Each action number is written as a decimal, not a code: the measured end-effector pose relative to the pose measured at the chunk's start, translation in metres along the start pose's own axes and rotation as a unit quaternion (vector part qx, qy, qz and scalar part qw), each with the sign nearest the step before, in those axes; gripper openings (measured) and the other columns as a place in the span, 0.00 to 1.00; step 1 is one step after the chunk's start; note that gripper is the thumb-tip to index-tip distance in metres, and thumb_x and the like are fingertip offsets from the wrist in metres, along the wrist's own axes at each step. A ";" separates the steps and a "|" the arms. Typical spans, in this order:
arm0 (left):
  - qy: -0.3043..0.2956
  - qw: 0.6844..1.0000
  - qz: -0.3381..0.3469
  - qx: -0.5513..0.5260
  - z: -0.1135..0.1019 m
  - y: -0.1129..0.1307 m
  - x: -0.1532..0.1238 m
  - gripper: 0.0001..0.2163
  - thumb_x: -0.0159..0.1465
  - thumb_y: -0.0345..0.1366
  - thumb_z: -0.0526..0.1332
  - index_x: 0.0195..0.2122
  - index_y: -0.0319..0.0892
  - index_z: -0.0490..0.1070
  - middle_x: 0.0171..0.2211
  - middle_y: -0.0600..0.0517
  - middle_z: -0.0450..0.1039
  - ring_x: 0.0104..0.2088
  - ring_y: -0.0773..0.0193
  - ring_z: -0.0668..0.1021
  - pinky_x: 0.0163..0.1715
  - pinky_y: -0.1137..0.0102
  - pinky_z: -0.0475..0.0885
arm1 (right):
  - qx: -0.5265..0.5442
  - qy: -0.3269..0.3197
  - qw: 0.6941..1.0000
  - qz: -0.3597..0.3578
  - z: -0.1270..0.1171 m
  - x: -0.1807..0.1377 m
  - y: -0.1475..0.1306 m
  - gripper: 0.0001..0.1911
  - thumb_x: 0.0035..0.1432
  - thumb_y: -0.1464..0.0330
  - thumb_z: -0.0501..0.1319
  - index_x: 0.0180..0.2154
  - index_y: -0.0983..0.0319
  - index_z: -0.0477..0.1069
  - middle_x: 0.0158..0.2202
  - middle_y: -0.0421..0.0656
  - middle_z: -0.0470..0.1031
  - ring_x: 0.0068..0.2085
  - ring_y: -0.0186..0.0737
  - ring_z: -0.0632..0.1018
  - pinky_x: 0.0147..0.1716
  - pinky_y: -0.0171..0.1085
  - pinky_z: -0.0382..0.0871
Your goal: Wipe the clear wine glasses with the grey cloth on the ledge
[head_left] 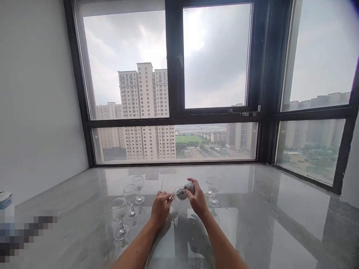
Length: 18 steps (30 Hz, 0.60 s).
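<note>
A clear stemmed glass (177,193) lies tilted sideways between my two hands, above the glossy grey sill. My left hand (161,207) is closed around its stem end, with the fingers pinched together. At the bowl, my right hand (195,197) presses a grey cloth (189,186) into and around the rim; part of the cloth shows through the glass. Left of my hands several stemmed glasses stand upright: a near one (119,218), a middle one (131,201) and a far one (138,189). On the right stand a glass (214,191) and another just behind it (208,178).
The shiny grey sill (252,224) reflects the window and my arms. A dark window frame (174,121) borders its back edge, and a white wall (36,93) rises at left. A white container with a blue label (6,205) stands at the far left edge.
</note>
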State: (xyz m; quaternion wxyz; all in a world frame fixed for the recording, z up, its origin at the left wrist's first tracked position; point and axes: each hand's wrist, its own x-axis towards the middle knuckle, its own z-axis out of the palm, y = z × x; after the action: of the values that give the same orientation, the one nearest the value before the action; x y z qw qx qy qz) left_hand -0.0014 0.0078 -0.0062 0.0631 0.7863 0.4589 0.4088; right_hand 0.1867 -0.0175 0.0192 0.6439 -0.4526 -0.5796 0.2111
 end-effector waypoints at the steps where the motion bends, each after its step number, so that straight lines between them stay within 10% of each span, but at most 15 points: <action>1: -0.004 1.000 -0.002 -0.001 -0.002 0.000 -0.001 0.12 0.67 0.35 0.56 0.39 0.46 0.81 0.31 0.48 0.76 0.40 0.54 0.72 0.43 0.64 0.67 | 0.003 0.001 1.000 -0.003 0.003 -0.002 0.000 0.21 0.54 0.66 0.59 0.51 0.60 0.67 0.29 0.37 0.71 0.30 0.39 0.71 0.34 0.37 0.68; 13: -0.005 0.999 -0.007 -0.035 -0.002 -0.011 -0.007 0.11 0.66 0.37 0.58 0.38 0.50 0.82 0.33 0.50 0.77 0.41 0.54 0.74 0.47 0.63 0.67 | -0.011 0.061 0.997 -0.045 0.016 -0.024 0.002 0.19 0.61 0.61 0.58 0.53 0.57 0.66 0.40 0.45 0.76 0.37 0.45 0.77 0.40 0.43 0.72; 18: -0.045 0.997 0.027 -0.059 0.000 -0.006 -0.008 0.11 0.64 0.34 0.59 0.35 0.49 0.82 0.32 0.50 0.77 0.40 0.55 0.75 0.44 0.66 0.69 | -0.049 0.112 0.992 -0.044 0.009 -0.055 0.007 0.21 0.62 0.63 0.57 0.56 0.54 0.63 0.54 0.48 0.74 0.55 0.52 0.75 0.54 0.50 0.68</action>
State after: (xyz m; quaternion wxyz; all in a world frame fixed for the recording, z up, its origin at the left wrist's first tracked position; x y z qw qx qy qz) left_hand -0.0072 0.0050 -0.0130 0.1191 0.8108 0.4091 0.4013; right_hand 0.1669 -0.0543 -0.0179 0.6903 -0.4784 -0.5331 0.1021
